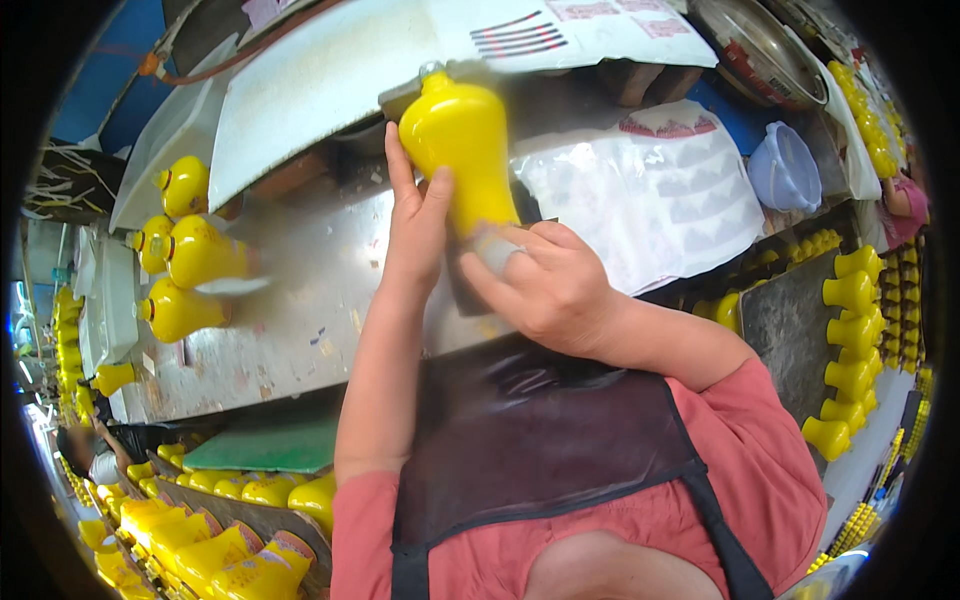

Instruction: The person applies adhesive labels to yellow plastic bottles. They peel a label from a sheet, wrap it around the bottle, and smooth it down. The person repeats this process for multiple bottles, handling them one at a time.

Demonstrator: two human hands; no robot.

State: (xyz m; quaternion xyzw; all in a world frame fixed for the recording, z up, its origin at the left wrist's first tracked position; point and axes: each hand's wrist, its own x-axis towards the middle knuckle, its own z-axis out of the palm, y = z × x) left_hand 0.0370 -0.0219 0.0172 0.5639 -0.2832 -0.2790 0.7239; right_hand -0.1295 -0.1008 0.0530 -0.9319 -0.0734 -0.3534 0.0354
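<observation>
A glossy yellow bottle (460, 135) lies tilted in front of me, its narrow neck pointing away and its base toward me. My left hand (415, 220) is closed on its left side, with the thumb on the near face and the forefinger along the edge. Down at the base, my right hand (555, 280) has its fingers bent and pressed together against the bottle's lower end. Something pale shows around those fingers, partly blurred; I cannot make out what it is. The bottle's neck rests by a dark block (400, 98).
A metal worktop (310, 310) lies beneath. Several yellow bottles (205, 250) lie at left. Right are a sheet with printed transfers (640, 190) and a lilac bucket (783, 168). A white board (330, 75) crosses the far side. Racks of yellow bottles (850, 340) flank me.
</observation>
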